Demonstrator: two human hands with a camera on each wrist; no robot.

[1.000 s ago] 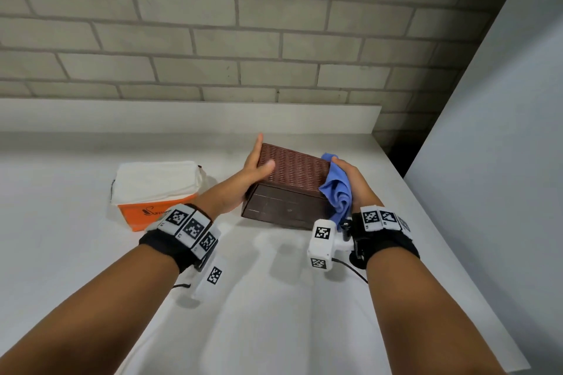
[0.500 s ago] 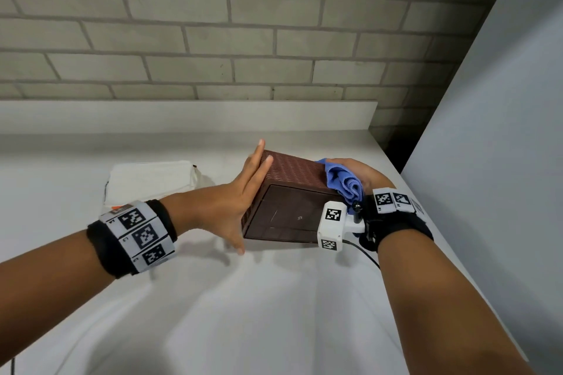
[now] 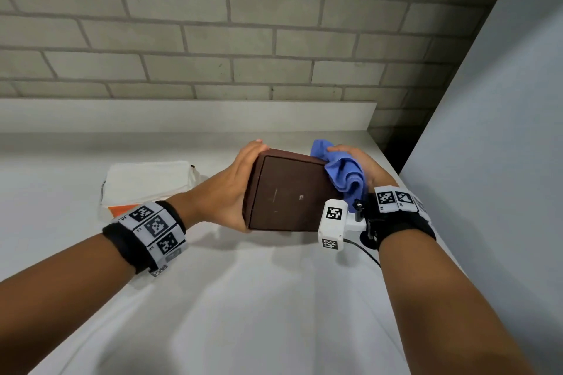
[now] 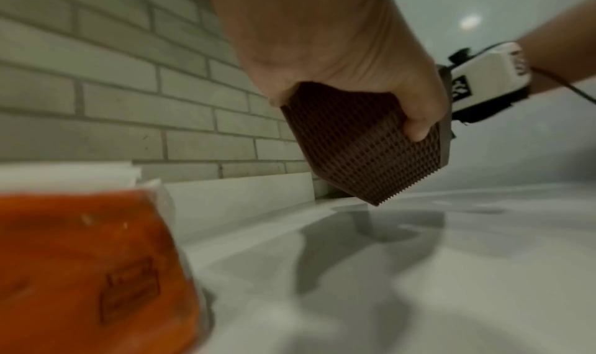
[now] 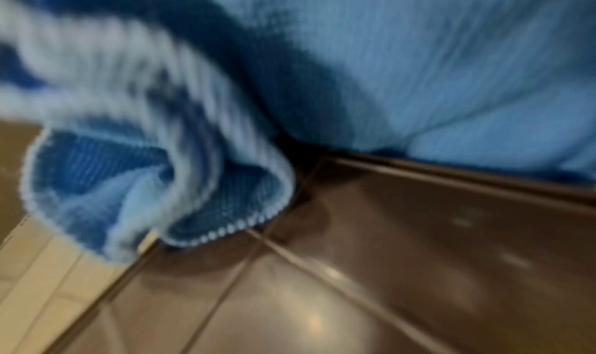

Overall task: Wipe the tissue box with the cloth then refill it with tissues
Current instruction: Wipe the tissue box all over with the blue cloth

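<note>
White counter (image 3: 243,298), brick wall: wiping underway.
My left hand (image 3: 225,192) grips the tilted tissue box (image 3: 286,192); my right hand (image 3: 362,164) bunches the cloth (image 3: 344,173) against it (refill pack (image 3: 146,183) untouched).

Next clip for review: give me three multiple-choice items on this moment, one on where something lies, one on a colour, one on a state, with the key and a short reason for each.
1. Where does the tissue pack lie relative to the tissue box?
A. to its left, on the counter
B. on top of it
C. to its right, against the panel

2. What colour is the cloth?
A. white
B. blue
C. green

3. How is the tissue box placed?
A. flat on the counter, untouched
B. tipped up, held by the left hand
C. lying inside the tissue pack

Key:
1 A: the tissue pack rests on the counter, left of the tissue box.
2 B: the cloth in the right hand is blue.
3 B: the left hand grips the box, and the left wrist view shows one corner raised.
</note>
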